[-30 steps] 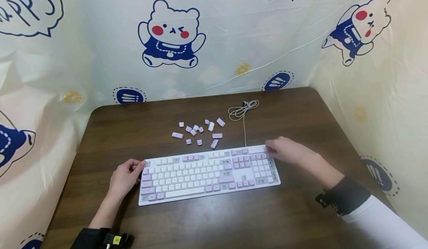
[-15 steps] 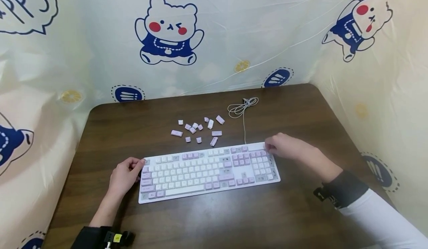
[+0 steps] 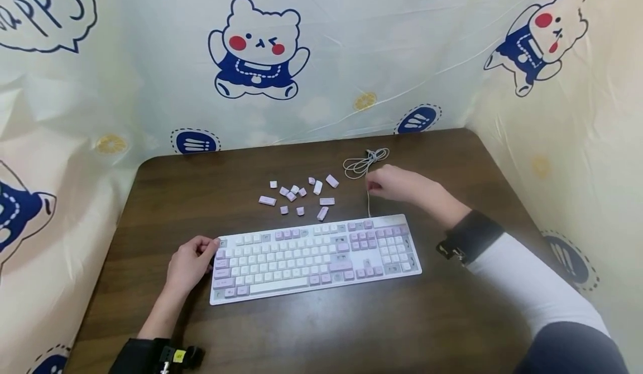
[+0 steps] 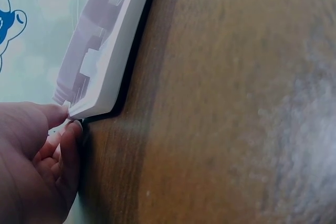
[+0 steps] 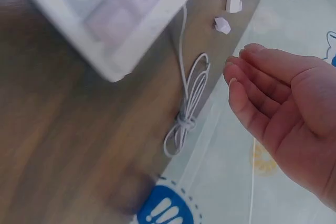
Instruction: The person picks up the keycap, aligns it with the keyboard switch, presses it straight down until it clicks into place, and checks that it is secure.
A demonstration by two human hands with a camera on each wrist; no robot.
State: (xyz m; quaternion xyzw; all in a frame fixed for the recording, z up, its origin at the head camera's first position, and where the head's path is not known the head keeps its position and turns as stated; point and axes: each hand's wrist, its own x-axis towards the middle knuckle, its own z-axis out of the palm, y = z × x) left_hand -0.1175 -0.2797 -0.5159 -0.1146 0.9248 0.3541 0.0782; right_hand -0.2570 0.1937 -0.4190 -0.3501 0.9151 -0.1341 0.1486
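1. On the wood-grained worktop (image 3: 311,335), head view: white-and-lilac keyboard (image 3: 281,263), grey gaps in its rows; loose blocky keycaps (image 3: 327,201) behind. Likely step — reaching for one; next calls for a fine pinch.
2. Left wrist: left hand (image 4: 31,156), fingers pinching the keyboard's smooth corner.
3. Right wrist: right hand (image 5: 286,103), fingers loosely bent, nothing held — thin tied cable (image 5: 185,123) near.

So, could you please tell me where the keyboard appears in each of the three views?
Head: the keyboard lies below the picture's middle, its upper-left corner at the left hand.
Left wrist: upper left, cut off by the top edge, its near corner at that hand's fingertips.
Right wrist: upper left, partly cut off, one corner pointing down.
Shared landmark: the brown desk beneath it.
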